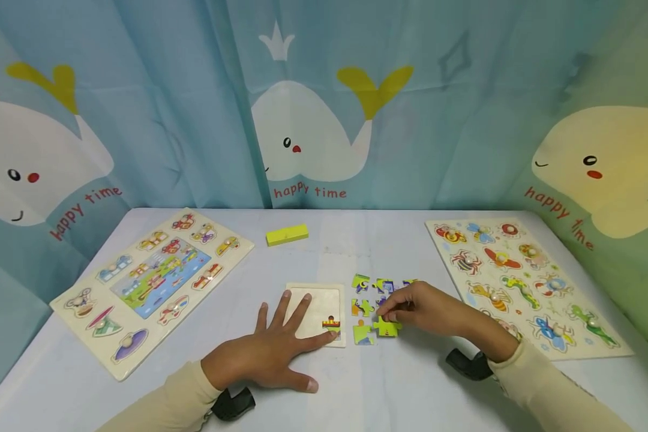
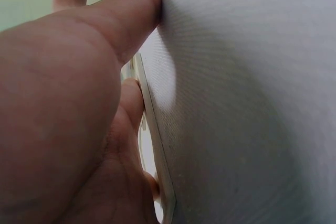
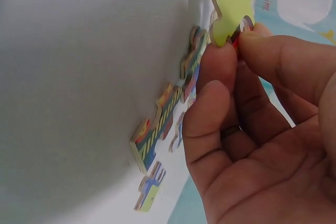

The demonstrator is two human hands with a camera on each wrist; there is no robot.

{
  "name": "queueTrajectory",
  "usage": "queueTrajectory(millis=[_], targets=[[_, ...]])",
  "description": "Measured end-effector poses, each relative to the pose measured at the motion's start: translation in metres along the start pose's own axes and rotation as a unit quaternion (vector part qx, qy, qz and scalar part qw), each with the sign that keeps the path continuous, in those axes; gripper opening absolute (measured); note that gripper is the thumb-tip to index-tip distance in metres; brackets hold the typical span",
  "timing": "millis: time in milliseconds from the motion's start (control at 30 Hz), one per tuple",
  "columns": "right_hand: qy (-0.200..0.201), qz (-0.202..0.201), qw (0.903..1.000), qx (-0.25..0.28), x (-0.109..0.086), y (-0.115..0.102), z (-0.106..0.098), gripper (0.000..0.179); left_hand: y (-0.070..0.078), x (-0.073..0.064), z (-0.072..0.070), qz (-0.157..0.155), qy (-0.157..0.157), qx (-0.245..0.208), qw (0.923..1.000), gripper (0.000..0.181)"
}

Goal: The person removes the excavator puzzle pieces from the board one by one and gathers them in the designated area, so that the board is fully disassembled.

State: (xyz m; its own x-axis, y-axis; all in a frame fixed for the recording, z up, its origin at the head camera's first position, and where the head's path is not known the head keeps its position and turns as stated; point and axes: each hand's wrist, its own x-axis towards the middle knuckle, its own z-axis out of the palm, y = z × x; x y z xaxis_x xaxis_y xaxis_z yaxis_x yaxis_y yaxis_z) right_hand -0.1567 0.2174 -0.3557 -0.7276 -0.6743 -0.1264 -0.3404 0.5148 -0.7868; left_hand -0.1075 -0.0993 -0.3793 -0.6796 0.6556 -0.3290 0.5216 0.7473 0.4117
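My left hand [image 1: 264, 357] lies spread with straight fingers over a pale wooden puzzle tray [image 1: 315, 293], pressing on its lower left part. A picture piece [image 1: 331, 322] with a red and yellow print sits in the tray's lower right corner, partly under the index finger or near it. Between thumb and fingertips, my right hand [image 1: 426, 306] pinches a yellow-green jigsaw piece [image 3: 231, 11] just right of the tray. Loose jigsaw pieces [image 1: 363, 308] lie in rows about the right hand, which hides some of them. In the left wrist view, the tray's edge [image 2: 152, 124] shows beside the fingers.
A yellow block [image 1: 287, 234] lies behind the tray. At the left is a knobbed vehicle puzzle board [image 1: 102, 291]; an insect puzzle board [image 1: 480, 240] lies at the right. A blue curtain [image 1: 313, 60] with whales hangs behind the white table [image 1: 237, 264].
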Motion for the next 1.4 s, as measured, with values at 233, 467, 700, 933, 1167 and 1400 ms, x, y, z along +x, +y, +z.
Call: queueTrajectory(millis=[233,467,700,933,1167,1400], targets=[[-0.018,0.005,0.9998,0.003,-0.002,0.002,0.0,0.014,0.001,-0.002,0.0,0.001,0.004,-0.005,1.0,0.076],[-0.033,-0.001,0.9993,-0.016,-0.002,0.001,0.0,0.015,-0.001,0.0,0.001,0.005,0.006,-0.004,1.0,0.075],[-0.032,-0.016,0.9993,-0.015,0.0,0.003,0.0,0.012,-0.002,0.0,0.001,0.0,0.0,-0.002,1.0,0.076],[-0.02,-0.017,0.9994,-0.02,0.004,0.004,0.002,0.01,-0.001,0.0,0.002,0.0,0.001,0.008,1.0,0.076],[0.004,-0.027,0.9989,-0.037,0.012,0.001,0.006,0.013,0.0,0.002,0.003,0.003,0.016,0.04,0.9991,0.078],[0.005,-0.015,0.9998,-0.015,0.023,-0.006,0.017,0.012,0.004,0.0,0.003,0.028,0.066,0.048,0.9963,0.082]])
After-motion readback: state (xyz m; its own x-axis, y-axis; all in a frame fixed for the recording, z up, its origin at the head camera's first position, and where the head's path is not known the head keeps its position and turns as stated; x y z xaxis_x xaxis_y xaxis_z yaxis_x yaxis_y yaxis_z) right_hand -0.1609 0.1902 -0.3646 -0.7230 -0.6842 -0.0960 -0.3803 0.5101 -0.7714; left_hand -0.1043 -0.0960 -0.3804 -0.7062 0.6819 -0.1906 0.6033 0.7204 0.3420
